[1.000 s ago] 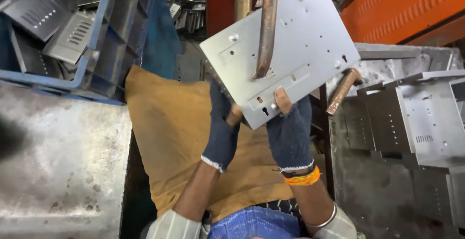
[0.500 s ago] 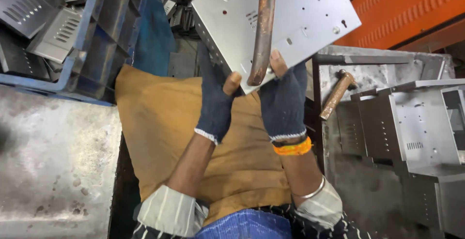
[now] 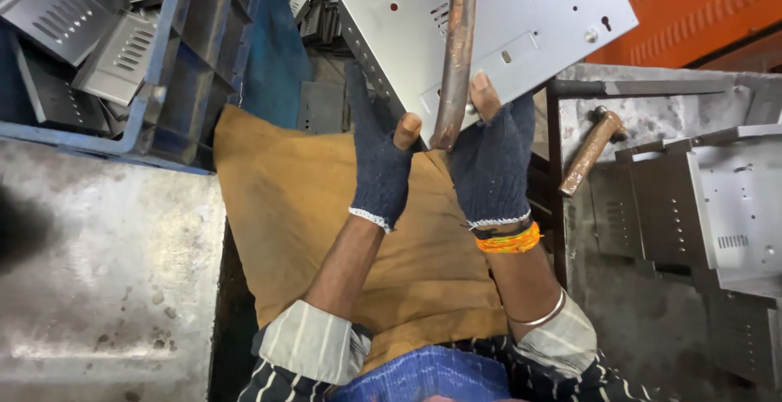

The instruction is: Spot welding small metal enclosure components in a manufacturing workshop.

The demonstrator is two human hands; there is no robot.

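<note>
The near edge of a grey perforated sheet-metal panel [image 3: 497, 27] is gripped by the closed fingers of the gloved left hand [image 3: 381, 162] and right hand [image 3: 493, 162]. The panel is held raised behind a rusty bent rod [image 3: 454, 52], above a tan cloth [image 3: 309, 206]. A wooden-handled hammer [image 3: 590, 149] lies on the steel bench [image 3: 643, 320] at right; a blue crate [image 3: 175, 84] of stamped parts stands at left.

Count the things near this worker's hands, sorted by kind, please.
Gloved hands: 2, left hand and right hand
Grey sheet-metal panel held up: 1
Rusty bar across the panel: 1
Wooden-handled hammer: 1
Blue crate of metal parts: 1
Tan cloth: 1
Total: 7
</note>
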